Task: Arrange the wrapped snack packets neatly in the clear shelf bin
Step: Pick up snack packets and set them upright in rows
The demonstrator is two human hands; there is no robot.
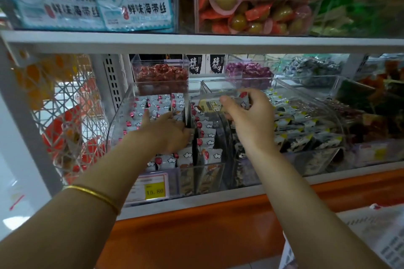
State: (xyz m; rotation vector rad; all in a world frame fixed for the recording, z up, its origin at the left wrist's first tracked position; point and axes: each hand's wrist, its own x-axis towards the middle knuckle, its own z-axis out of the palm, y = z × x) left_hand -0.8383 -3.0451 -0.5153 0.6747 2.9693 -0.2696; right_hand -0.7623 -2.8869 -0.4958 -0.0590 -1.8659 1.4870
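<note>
Two bare hands work at a clear, hard-plastic shelf bin [121,116] with a curved left wall and an upright centre divider, standing on a white metal shelf [196,40].

- Glossy white rectangular snack packets [208,137], printed with a red disc and small clouds, stand on edge in rows in both compartments, filling the bin from 12 to 6 o'clock.
- Left-hand grip [167,132]: open, fingers stretched fairly straight, lying on the packets of the left compartment and reaching toward 12 o'clock. A thin, smooth gold bangle [94,195] circles the wrist.
- Right-hand grip [251,116]: thumb and fingers pinch one crinkled foil packet [215,105], held above the bin's right compartment near its 12 o'clock end; its yellowish print is blurred.
- Yellow-and-white price card [154,190] in a clear holder on the shelf edge at the bin's 6 o'clock.
- Small square clear box of red wrapped sweets [161,74] at 12 o'clock.
- Rounded clear bin of black-and-white packets with yellow corners [306,125] at 3 o'clock, just beside the first.
</note>
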